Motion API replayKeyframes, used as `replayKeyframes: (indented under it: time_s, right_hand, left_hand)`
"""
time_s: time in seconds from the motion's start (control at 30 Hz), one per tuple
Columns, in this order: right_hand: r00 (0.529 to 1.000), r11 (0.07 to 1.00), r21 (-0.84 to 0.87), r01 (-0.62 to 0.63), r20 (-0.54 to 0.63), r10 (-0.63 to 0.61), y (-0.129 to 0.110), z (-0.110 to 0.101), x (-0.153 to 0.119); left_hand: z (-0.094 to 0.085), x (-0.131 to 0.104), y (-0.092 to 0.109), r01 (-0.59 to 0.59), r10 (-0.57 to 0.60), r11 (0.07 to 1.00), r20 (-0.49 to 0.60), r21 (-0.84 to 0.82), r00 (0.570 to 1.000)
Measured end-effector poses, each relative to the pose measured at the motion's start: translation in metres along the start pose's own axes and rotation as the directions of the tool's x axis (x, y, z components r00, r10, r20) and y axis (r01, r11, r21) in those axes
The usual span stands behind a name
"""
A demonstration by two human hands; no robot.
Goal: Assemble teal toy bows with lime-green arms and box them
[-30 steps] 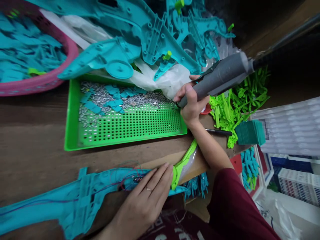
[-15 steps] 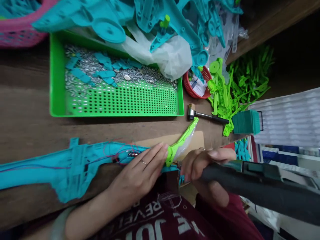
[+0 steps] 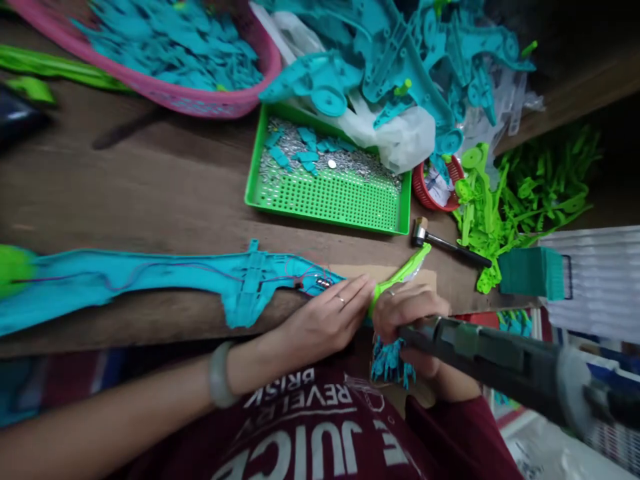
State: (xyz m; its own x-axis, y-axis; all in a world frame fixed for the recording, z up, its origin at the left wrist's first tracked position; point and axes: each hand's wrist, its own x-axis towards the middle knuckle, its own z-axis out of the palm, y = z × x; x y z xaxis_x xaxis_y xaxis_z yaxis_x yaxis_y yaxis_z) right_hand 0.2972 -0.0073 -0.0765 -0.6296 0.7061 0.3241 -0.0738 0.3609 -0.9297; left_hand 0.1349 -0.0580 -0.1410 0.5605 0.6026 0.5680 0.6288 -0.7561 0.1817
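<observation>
A long blue plastic shell (image 3: 170, 272) lies along the table's front edge, with thin red and blue wires inside. My left hand (image 3: 340, 313) holds its right end, fingers stretched together over the surface and thumb hidden. A curved bright green piece (image 3: 401, 275) rises from that end, touching my left fingertips. My right hand (image 3: 411, 312) is closed around the front of a dark power tool (image 3: 483, 350), whose body extends to the lower right. The tool's tip is hidden by my right hand.
Behind the shell, a green tray (image 3: 327, 201) holds screws and blue pieces. A pink basket (image 3: 215, 100), a red basket (image 3: 425, 193), a hammer (image 3: 457, 251), green parts (image 3: 475, 207) and a teal box (image 3: 533, 273) surround it. Blue parts (image 3: 393, 363) hang below the edge.
The view has shifted left and widened, showing more of the pink basket and shell. My left hand still holds the shell's end, and my right hand remains closed on the tool, now partly over the green piece.
</observation>
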Motion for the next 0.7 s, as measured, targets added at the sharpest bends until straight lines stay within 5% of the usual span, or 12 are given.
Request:
replayKeyframes:
  time_s: [0.1, 0.2, 0.3, 0.4, 0.53, 0.63, 0.7]
  right_hand:
    - [0.996, 0.981, 0.181, 0.073, 0.036, -0.081, -0.006, -0.009, 0.013]
    - [0.976, 0.977, 0.168, 0.13, -0.197, -0.096, -0.017, -0.024, 0.027]
    - [0.877, 0.995, 0.035, 0.09, -0.477, -0.063, -0.023, -0.044, 0.034]
    - [0.813, 0.999, 0.002, -0.048, -0.581, 0.04, -0.019, -0.057, 0.031]
    - [0.793, 0.994, -0.014, -0.109, -0.604, 0.078, -0.014, -0.062, 0.024]
    - [0.781, 0.987, -0.044, -0.154, -0.618, 0.094, -0.019, -0.064, 0.017]
    - [0.727, 0.967, -0.155, -0.202, -0.685, 0.042, -0.027, -0.062, 0.012]
  left_hand:
    - [-0.005, 0.003, 0.003, 0.016, -0.016, 0.999, 0.022, 0.028, 1.0]
    - [-0.031, -0.001, -0.004, 0.048, -0.047, 0.997, 0.024, -0.059, 0.999]
    - [-0.071, -0.014, -0.033, 0.075, -0.073, 0.995, 0.025, -0.063, 0.997]
    - [-0.094, -0.022, -0.078, 0.108, -0.111, 0.994, 0.163, 0.026, 0.98]
    - [-0.09, -0.016, -0.119, -0.075, 0.068, 0.997, 0.343, 0.007, 0.937]
    - [-0.088, -0.01, -0.124, -0.126, 0.132, 0.991, 0.377, -0.041, 0.917]
    - [-0.091, -0.01, -0.119, -0.119, 0.137, 0.99, 0.378, -0.072, 0.916]
